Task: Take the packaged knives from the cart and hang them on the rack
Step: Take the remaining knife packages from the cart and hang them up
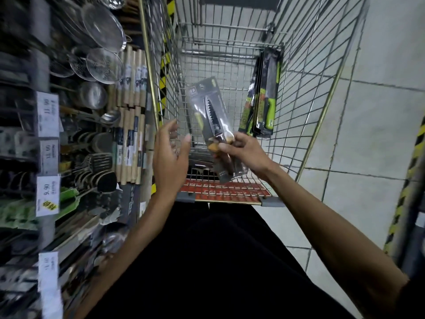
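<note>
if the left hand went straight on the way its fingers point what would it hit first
Probably the clear plastic-packaged serrated knife that the right hand grips over the wire shopping cart; the open left hand points toward it, though depth is unclear.

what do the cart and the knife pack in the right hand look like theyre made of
Cart: metal wire, a shiny grey welded grid with brass-toned rim rails. Knife pack, held by the right hand: probably clear glossy plastic over dark card, judging by the glare; the serrated blade inside looks like steel.
</note>
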